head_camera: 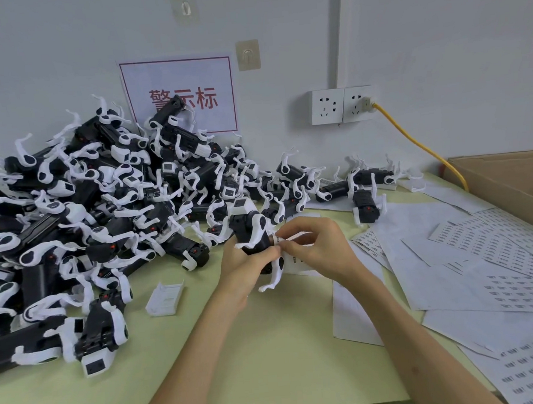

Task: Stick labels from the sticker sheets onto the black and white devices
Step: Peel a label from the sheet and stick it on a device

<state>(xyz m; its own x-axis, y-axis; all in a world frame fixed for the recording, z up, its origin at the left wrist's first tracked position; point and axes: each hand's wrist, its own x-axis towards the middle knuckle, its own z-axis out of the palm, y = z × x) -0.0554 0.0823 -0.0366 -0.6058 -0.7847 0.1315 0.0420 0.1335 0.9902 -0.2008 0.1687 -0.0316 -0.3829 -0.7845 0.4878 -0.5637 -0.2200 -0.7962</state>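
My left hand (pixel 242 267) grips a black and white device (pixel 250 231) held upright above the middle of the green table (pixel 267 342). My right hand (pixel 316 245) pinches a small white label (pixel 280 240) against the device's right side. A large heap of black and white devices (pixel 82 219) covers the table's left half, up to the wall. Sticker sheets (pixel 493 263) with rows of small printed labels lie spread over the right side.
A small white plastic part (pixel 166 298) lies on the table left of my left forearm. A cardboard box (pixel 507 174) stands at the far right. A yellow cable (pixel 417 145) runs from the wall socket (pixel 342 105) down behind the box.
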